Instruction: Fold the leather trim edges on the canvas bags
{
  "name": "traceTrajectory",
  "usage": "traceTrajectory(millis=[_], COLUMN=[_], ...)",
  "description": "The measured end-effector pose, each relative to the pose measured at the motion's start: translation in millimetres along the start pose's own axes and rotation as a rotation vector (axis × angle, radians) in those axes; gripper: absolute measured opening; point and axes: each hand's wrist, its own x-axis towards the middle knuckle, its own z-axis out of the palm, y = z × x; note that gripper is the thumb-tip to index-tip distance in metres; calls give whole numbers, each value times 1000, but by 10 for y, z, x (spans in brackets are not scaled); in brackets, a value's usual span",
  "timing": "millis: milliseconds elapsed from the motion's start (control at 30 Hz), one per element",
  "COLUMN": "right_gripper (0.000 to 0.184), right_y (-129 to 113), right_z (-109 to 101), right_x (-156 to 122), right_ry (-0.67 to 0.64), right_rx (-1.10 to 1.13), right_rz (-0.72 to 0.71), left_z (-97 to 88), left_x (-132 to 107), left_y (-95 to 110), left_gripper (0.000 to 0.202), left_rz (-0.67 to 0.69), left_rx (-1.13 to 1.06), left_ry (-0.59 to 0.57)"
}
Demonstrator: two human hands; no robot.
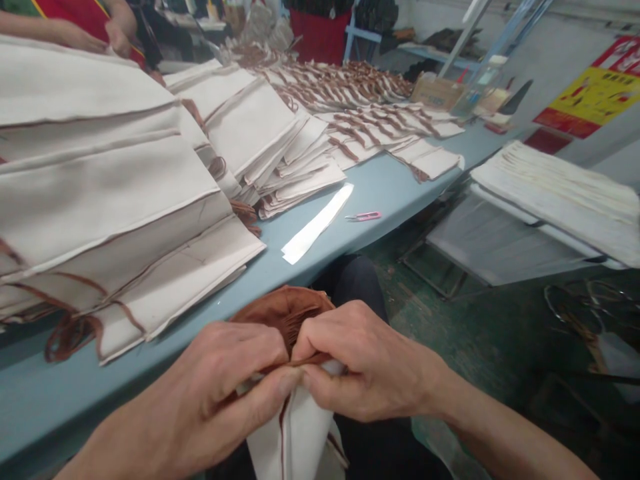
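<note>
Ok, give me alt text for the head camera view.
The left hand and right hand pinch a bunched brown drawstring at the top of a cream fabric bag. Beyond them, stacked cream bags, a white strip and pink thread snips lie on a blue table.

Long pale-blue work table [395,190], running from 9 o'clock to 2 o'clock. Floor: worn green-painted surface [450,347], 4 o'clock. Low grey metal-framed rack [500,243], 3 o'clock. Off-white plastered wall [575,23], 1 to 2 o'clock, bearing a red-and-yellow printed poster [595,90]. Pale-blue metal shelf [435,52], 1 o'clock, with a cardboard box [437,90] just before it. Red bin [320,37], 12 o'clock. Lighting even, source not visible.
</note>
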Motion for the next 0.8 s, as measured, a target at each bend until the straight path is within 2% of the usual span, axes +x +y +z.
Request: traceTrajectory(millis=[67,133,267,433,533,700,800], right_gripper=[12,12,14,14,17,27,37], right_y=[-45,-63,27,192,229,205,175], right_z=[-6,3,43,127,168,82,28], right_x=[-33,-66,-81,-64,-125,-265,-266], right_ry=[-9,-5,29,-22,-13,-81,-74], right_rx=[54,104,234,664,879,789,640], right_rz=[-6,-19,-19,19,8,75,37], left_z=[11,31,92,195,253,291,309], left_x=[-24,-27,11,48,74,29,-70], left_y=[48,70,42,91,175,226,195], left_gripper=[34,33,32,48,55,40,32], left_rz=[-46,-14,66,-39,18,170,148], left_rx=[-69,-89,12,-276,-359,-195,-97], left_ry=[-30,-36,68,124,207,164,197])
